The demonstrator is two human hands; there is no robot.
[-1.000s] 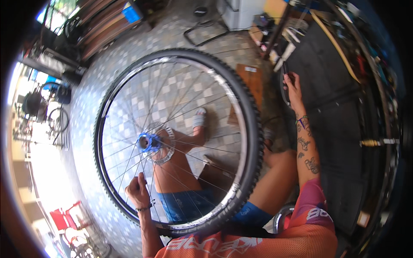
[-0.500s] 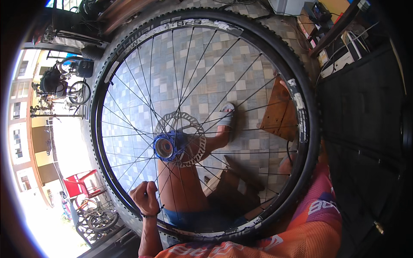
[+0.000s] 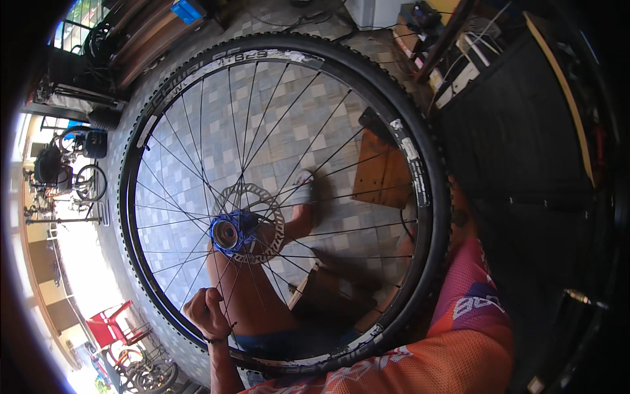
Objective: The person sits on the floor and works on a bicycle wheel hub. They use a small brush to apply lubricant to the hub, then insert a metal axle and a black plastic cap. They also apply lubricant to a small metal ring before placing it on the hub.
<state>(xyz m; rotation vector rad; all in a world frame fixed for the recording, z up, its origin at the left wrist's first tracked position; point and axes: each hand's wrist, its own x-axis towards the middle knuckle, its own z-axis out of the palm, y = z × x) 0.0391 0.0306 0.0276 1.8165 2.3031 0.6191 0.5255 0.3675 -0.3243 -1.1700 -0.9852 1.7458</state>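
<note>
A bicycle wheel (image 3: pixel 425 164) with a black knobby tyre stands large before me. Its blue hub (image 3: pixel 228 233) carries a silver disc brake rotor (image 3: pixel 274 220), and thin black spokes run out to the rim. At the lower left, my left hand (image 3: pixel 209 314) is closed in a fist just inside the rim, over the spokes. Whatever its fingers hold, if anything, is hidden. My right arm, in a pink and orange sleeve (image 3: pixel 469 289), reaches along behind the tyre's right side; the hand itself is out of sight.
Through the spokes show a wooden block (image 3: pixel 380 174), my leg and slippered foot, and a tiled floor (image 3: pixel 275 118). A black panel (image 3: pixel 518 151) stands close on the right. Bicycles (image 3: pixel 82 164) and a red chair (image 3: pixel 111 325) are outside at left. A blue box (image 3: pixel 187 11) sits at the back.
The view has shifted, so the wheel and surroundings sit further left and lower. Fingertips seen earlier at the rim's right side no longer show. My left hand stays closed at the lower left.
</note>
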